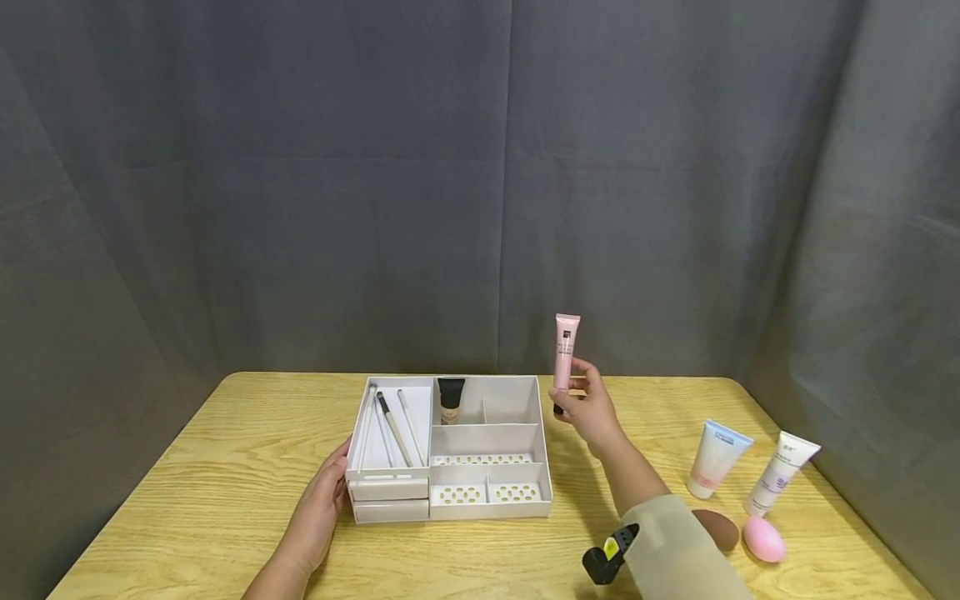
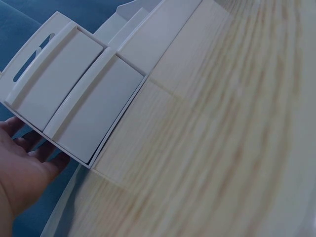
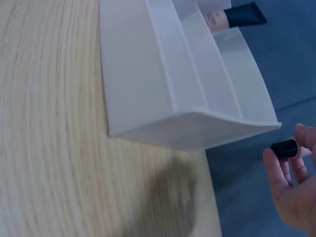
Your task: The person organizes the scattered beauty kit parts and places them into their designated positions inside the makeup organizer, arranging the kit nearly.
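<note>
Upright in my right hand point(image 1: 588, 408) is a pink tube point(image 1: 566, 354) with a black cap point(image 3: 285, 149) pointing down, pinched near its cap end. It is just off the right back corner of a white desktop organizer point(image 1: 491, 512). Against the organizer's left side rests my left hand point(image 1: 318, 508), its fingers touching the wall near the two small drawers point(image 2: 94, 108). Several makeup brushes point(image 1: 393, 427) lie in the left tray. In a back compartment stands a foundation tube point(image 1: 450, 400), black end up.
Right of the organizer stand a blue-and-white tube point(image 1: 717, 458) and a white tube point(image 1: 780, 475). In front of them lie a pink egg-shaped sponge point(image 1: 763, 539) and a brown one point(image 1: 718, 531), partly behind my sleeve point(image 1: 678, 542). Grey curtains point(image 1: 360, 208) surround the wooden table point(image 1: 225, 467).
</note>
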Demonstrator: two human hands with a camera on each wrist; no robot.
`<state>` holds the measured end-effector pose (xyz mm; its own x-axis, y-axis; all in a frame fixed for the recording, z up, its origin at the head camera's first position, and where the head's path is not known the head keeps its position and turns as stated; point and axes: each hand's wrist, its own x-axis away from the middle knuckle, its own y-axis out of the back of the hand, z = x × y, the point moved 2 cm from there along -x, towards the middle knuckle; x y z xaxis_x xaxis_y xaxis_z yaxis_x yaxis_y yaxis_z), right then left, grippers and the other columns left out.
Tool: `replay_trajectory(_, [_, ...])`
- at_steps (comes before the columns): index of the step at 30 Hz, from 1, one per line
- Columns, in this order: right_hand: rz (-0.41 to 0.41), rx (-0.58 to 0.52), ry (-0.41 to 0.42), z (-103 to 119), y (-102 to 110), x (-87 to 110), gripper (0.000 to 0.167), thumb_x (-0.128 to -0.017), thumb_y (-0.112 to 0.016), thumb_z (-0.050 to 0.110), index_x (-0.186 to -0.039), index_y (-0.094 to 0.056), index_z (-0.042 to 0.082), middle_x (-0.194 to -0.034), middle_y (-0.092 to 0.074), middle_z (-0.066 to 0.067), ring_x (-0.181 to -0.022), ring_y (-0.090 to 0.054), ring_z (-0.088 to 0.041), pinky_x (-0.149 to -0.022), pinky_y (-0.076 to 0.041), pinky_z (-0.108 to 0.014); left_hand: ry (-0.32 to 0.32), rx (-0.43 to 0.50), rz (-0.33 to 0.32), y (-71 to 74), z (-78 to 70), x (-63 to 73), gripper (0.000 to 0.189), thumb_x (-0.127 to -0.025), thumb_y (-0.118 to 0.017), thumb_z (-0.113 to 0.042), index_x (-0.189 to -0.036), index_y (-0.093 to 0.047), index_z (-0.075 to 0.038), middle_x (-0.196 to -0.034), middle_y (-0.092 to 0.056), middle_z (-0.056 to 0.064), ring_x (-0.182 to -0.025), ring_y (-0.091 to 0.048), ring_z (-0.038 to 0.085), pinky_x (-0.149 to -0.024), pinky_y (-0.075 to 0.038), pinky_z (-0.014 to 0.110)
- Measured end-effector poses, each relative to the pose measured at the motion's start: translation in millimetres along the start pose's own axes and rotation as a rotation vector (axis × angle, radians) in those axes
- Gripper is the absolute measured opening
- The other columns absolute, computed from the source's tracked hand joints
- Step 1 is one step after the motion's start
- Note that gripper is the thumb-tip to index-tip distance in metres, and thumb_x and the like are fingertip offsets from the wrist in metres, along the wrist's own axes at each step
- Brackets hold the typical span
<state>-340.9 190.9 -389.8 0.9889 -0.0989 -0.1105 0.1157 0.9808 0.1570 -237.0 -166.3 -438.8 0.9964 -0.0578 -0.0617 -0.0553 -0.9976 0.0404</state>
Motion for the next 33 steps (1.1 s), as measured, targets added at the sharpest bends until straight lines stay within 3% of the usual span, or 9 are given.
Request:
replay_trajectory(7, [0.042,0.029,0.006,12,-11,2.7,0.056,-0.098,-0.057,0.010,-0.148,-0.030,0.014,-0.120,-0.047,-0.016,-0.105,-0.056,-0.023,-0.085,-0.057,-0.037,-0.014,0.008,-0.001,-0.8,1.3,-0.6,0.056,-0.107,-0.019,-0.032,-0.155,-0.022,-0.003,-0.161,-0.023,0.018,-0.107,-0.040,-0.024,-0.094,-0.034,0.004])
replay_trajectory(12, [0.063,0.023,0.010,20,-22,6.0,0.050,-0.101,-0.054,0.014,-0.146,-0.033,0.014,-0.120,-0.047,-0.016,-0.111,-0.056,-0.029,-0.087,-0.058,-0.040,-0.008,-0.004,0.002,-0.1,2.0,-0.8,0.057,-0.107,-0.019,-0.034,-0.155,-0.021,-0.003,-0.161,-0.022,0.019,-0.107,-0.039,-0.024,-0.093,-0.033,0.003])
replay_trajectory(17, [0.092,0.034,0.041,27,-35,10.7,0.046,-0.101,-0.054,0.015,-0.143,-0.037,0.013,-0.113,-0.050,-0.013,-0.102,-0.059,-0.023,-0.083,-0.057,-0.036,0.002,-0.011,0.006,-0.4,2.3,-1.9,0.058,-0.107,-0.019,-0.036,-0.156,-0.021,-0.005,-0.163,-0.020,0.016,-0.108,-0.036,-0.025,-0.094,-0.031,0.002])
replay_trajectory(23, [0.087,0.083,0.059,30,-49,11.0,0.041,-0.094,-0.064,0.012,-0.133,-0.050,0.012,-0.102,-0.063,-0.010,-0.089,-0.056,-0.013,-0.076,-0.043,-0.025,-0.007,-0.006,0.004,0.6,2.6,-1.8,0.057,-0.108,-0.018,-0.034,-0.156,-0.020,-0.003,-0.162,-0.019,0.019,-0.107,-0.036,-0.025,-0.093,-0.032,0.003])
replay_trajectory(33, [0.075,0.068,0.060,30,-73,6.0,0.034,-0.090,-0.068,0.008,-0.122,-0.057,0.008,-0.108,-0.070,-0.020,-0.093,-0.065,-0.017,-0.082,-0.050,-0.030,0.017,-0.028,-0.013,0.1,4.0,-2.1,0.059,-0.107,-0.019,-0.038,-0.156,-0.021,-0.005,-0.162,-0.022,0.017,-0.108,-0.037,-0.024,-0.092,-0.033,0.003])
